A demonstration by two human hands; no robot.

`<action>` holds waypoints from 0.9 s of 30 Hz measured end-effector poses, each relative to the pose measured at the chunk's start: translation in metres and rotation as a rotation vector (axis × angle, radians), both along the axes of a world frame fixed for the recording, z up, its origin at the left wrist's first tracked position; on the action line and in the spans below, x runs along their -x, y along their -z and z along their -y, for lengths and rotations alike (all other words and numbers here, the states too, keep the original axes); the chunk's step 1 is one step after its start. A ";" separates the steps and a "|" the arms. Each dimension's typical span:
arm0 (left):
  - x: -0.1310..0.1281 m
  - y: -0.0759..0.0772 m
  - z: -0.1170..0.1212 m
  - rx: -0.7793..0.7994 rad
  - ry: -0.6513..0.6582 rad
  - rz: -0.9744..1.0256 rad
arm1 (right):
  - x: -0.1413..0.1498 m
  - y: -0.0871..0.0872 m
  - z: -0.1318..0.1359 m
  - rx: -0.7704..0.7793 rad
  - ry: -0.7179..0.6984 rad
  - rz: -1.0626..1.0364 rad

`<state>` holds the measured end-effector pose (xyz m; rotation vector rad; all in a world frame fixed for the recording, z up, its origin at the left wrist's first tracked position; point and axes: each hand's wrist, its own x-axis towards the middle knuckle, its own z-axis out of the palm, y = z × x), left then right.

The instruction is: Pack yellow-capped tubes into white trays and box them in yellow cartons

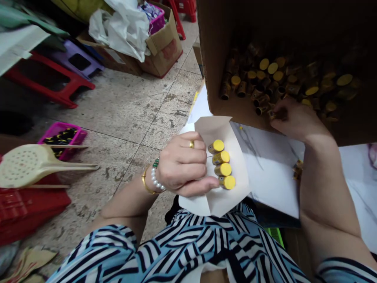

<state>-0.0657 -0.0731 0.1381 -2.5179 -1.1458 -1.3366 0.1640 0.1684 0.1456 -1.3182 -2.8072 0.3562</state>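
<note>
Left hand [182, 163]: fingers curled narrow, thumb extended, laid against a folded white card tray [212, 200]; whether the card is gripped cannot be told. A gold ring [191, 144], a pearl bracelet [155, 177] and a gold bangle [146, 181] are worn. Four short cylinders [221, 169] with smooth yellow ends and brownish-gold metallic bodies are lined up on the card, just beside the thumb. Right hand [297, 120]: fingertips pinched narrow on one matching cylinder [272, 114] at the lower edge of a corrugated cardboard box [215, 67]. The box is tilted, its open side facing the camera, and many more cylinders [265, 82] are heaped loosely inside. A white marble-patterned sheet [268, 169] is laid beneath box and card. A blue-and-white striped garment [188, 251] is seen below both hands.
</note>
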 end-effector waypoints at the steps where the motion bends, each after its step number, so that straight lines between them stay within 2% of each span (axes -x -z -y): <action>1: -0.001 -0.002 0.000 0.015 0.003 -0.007 | -0.001 -0.006 0.004 0.020 -0.023 -0.066; 3: -0.004 -0.005 -0.002 0.023 0.013 -0.020 | 0.004 -0.014 0.018 0.039 -0.120 -0.288; 6: -0.010 -0.009 -0.009 -0.001 0.043 -0.019 | 0.022 -0.015 0.051 -0.008 -0.386 -0.624; 9: -0.015 -0.014 -0.017 -0.006 0.056 -0.035 | 0.038 -0.013 0.083 -0.155 -0.597 -0.679; 12: -0.017 -0.017 -0.021 0.006 0.019 -0.047 | 0.040 -0.018 0.097 -0.261 -0.591 -0.706; 15: -0.015 -0.018 -0.022 0.028 -0.037 -0.042 | 0.034 -0.025 0.099 -0.259 -0.555 -0.752; 17: -0.015 -0.017 -0.021 0.037 -0.048 -0.044 | 0.035 -0.019 0.099 -0.261 -0.553 -0.754; 19: -0.015 -0.015 -0.020 0.050 -0.044 -0.052 | 0.041 -0.002 0.101 -0.291 -0.575 -0.696; 21: -0.015 -0.014 -0.019 0.061 -0.029 -0.058 | 0.049 0.017 0.104 -0.336 -0.615 -0.568; 23: -0.016 -0.012 -0.019 0.069 -0.017 -0.062 | 0.054 0.029 0.104 -0.348 -0.656 -0.441; 25: -0.015 -0.012 -0.019 0.070 -0.011 -0.067 | 0.052 0.027 0.098 -0.323 -0.646 -0.390; 27: -0.013 -0.011 -0.019 0.062 -0.004 -0.065 | 0.044 0.016 0.083 -0.319 -0.529 -0.402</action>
